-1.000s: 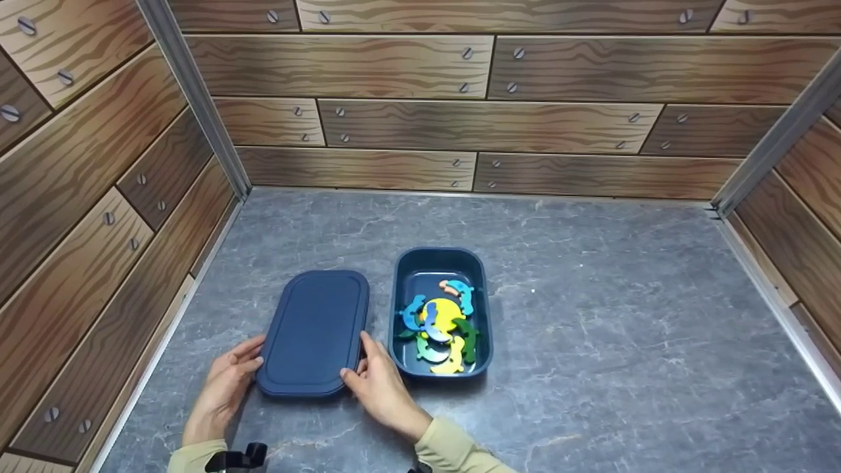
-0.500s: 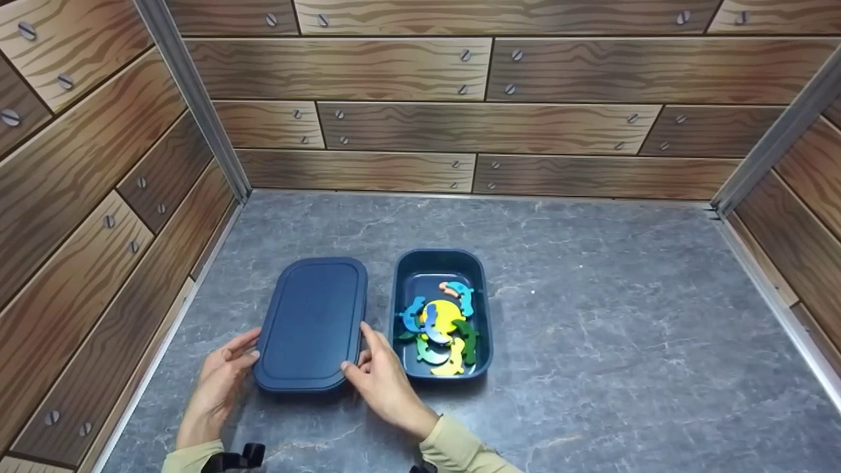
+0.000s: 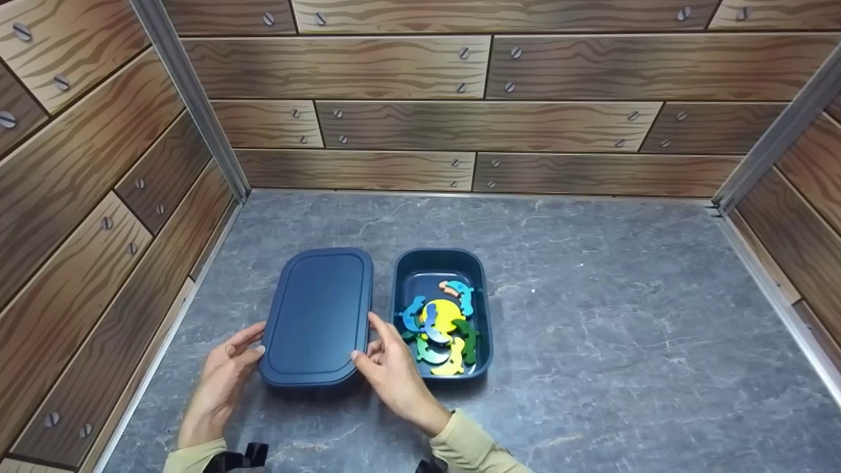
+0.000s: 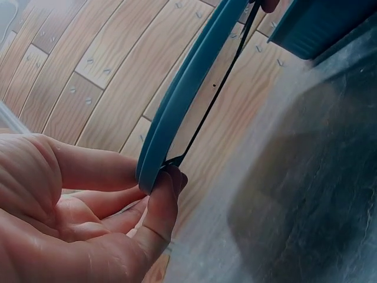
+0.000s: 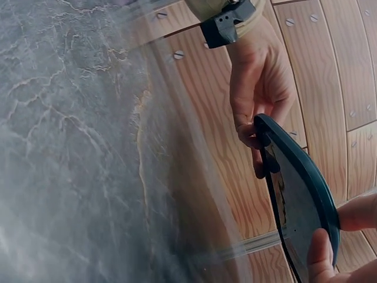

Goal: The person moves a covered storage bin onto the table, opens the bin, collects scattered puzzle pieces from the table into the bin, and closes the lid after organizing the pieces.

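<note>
A dark blue rectangular lid (image 3: 318, 315) with rounded corners is up off the table, gripped from both sides. At its near left edge, my left hand (image 3: 223, 378) pinches the rim between thumb and fingers; the left wrist view shows this pinch on the lid (image 4: 188, 88) closely. My right hand (image 3: 397, 374) pinches the opposite edge. A gap shows between the lid (image 5: 309, 171) and the surface in the right wrist view. Just right of the lid stands an uncovered dark blue box (image 3: 487, 315). Inside lie a yellow round piece (image 3: 448, 311), a dark green piece (image 3: 469, 341) and several other coloured pieces.
The grey marbled tabletop (image 3: 624, 315) stretches right of the box and behind it. Wood-patterned walls (image 3: 407, 125) enclose the back and both sides. The left wall (image 3: 151, 230) runs near my left hand.
Both hands have raised the lid and moved it away from me, lately also slightly right toward the box. The box and its pieces have stayed put.
</note>
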### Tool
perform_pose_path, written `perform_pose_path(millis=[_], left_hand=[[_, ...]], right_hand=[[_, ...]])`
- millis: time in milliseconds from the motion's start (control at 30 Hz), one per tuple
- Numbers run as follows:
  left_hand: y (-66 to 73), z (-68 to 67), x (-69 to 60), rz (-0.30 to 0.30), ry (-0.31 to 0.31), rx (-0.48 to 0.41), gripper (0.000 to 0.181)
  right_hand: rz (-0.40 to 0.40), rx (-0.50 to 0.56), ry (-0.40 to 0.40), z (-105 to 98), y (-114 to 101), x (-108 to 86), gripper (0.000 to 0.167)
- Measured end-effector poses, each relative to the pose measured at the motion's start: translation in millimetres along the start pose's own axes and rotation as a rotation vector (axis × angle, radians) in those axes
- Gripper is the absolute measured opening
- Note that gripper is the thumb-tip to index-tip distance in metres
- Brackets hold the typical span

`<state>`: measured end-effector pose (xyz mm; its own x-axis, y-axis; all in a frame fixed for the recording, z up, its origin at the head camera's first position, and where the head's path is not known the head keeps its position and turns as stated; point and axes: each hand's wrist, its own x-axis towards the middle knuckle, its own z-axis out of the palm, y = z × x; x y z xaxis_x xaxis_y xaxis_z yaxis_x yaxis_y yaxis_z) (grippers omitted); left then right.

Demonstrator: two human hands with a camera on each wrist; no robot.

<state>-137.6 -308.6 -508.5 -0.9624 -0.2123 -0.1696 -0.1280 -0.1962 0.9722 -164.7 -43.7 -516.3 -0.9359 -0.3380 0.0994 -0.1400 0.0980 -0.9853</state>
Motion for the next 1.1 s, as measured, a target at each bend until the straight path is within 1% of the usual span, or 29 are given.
perform_pose_path(millis=[133, 300, 400, 533, 633, 767, 933, 1100], left_hand=[[3.1, 6.0, -0.6, 0.004, -0.012, -0.001, 0.05], [7.2, 15.7, -1.2, 0.023, -0.024, 0.006, 0.049], [8.6, 21.7, -1.9, 0.026, -0.034, 0.01, 0.049], [8.8, 29.7, -3.4, 0.011, -0.045, 0.02, 0.05], [9.2, 35.5, -4.5, 0.004, -0.054, 0.025, 0.051], [9.7, 42.2, -5.6, 0.01, -0.071, 0.03, 0.051], [10.1, 49.0, -7.5, 0.019, -0.086, 0.055, 0.05], [11.5, 57.0, -7.7, 0.026, -0.113, 0.063, 0.05]], right_hand=[[0.001, 0.038, 0.005, -9.0, -5.3, -0.4, 0.068], [-0.018, 0.068, 0.026, -21.0, -9.2, -1.5, 0.066], [-0.021, 0.064, 0.043, -27.8, -10.4, -2.4, 0.065], [-0.005, 0.059, 0.062, -37.1, -13.9, -4.4, 0.064], [-0.01, 0.054, 0.076, -43.6, -13.1, -4.9, 0.063], [-0.02, 0.044, 0.088, -52.2, -9.3, -6.4, 0.062], [0.007, 0.035, 0.083, -62.1, -9.8, -10.7, 0.062], [-0.009, 0.003, 0.099, -72.7, -10.4, -14.3, 0.06]])
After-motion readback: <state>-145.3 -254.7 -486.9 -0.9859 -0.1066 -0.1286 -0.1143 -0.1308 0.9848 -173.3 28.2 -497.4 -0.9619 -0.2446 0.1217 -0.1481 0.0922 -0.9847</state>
